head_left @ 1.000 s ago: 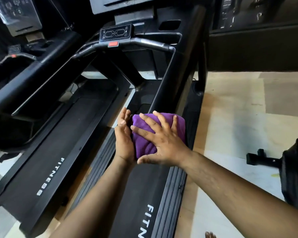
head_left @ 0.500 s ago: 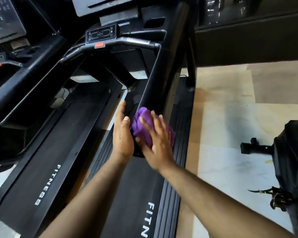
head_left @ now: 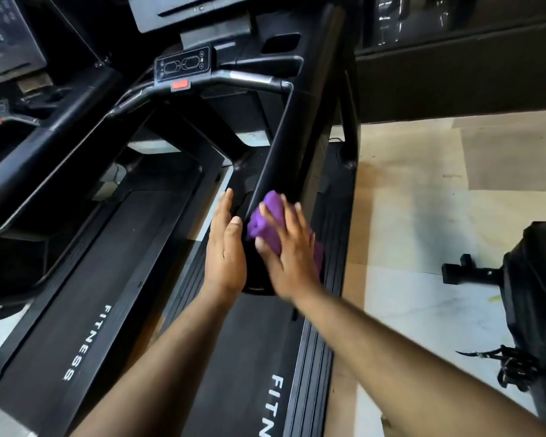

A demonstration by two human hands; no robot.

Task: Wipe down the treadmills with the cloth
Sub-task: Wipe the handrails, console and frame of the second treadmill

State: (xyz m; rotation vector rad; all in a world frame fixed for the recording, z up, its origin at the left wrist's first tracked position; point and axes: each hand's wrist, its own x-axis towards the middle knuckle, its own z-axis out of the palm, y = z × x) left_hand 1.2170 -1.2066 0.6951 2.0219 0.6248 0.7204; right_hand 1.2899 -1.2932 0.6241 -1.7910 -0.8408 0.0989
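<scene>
**Head view: cloth bunched up at the foot of the handrail**

Head camera, and we start at the fingers [head_left: 267, 212] of the right hand [head_left: 289, 257]: spread and fairly straight, pressing the purple cloth [head_left: 270, 220] flat against the lower end of the treadmill's right handrail [head_left: 289, 146]. The left hand [head_left: 226, 244] is on the other side of that rail end, fingers together and extended, seemingly bracing it from the inside.

What's new? A second ago the cloth lay wide and flat under the right palm; now it's crumpled into a lump, and the hand has swung round onto the rail's outer face. To my eye that's a scrubbing stroke working around the rail tip, so this handrail is in progress and not finished.

Below the rail runs the running belt [head_left: 249, 342] marked FITNESS, with a second treadmill [head_left: 85, 279] to the left of the rail, apparently untouched for now.

Hard to read: the right hand is motion-blurred, much of the cloth is hidden beneath it, and whether the left palm actually touches the rail I cannot tell. The console [head_left: 183, 66] beyond the rail's far end sits in shadow.
</scene>
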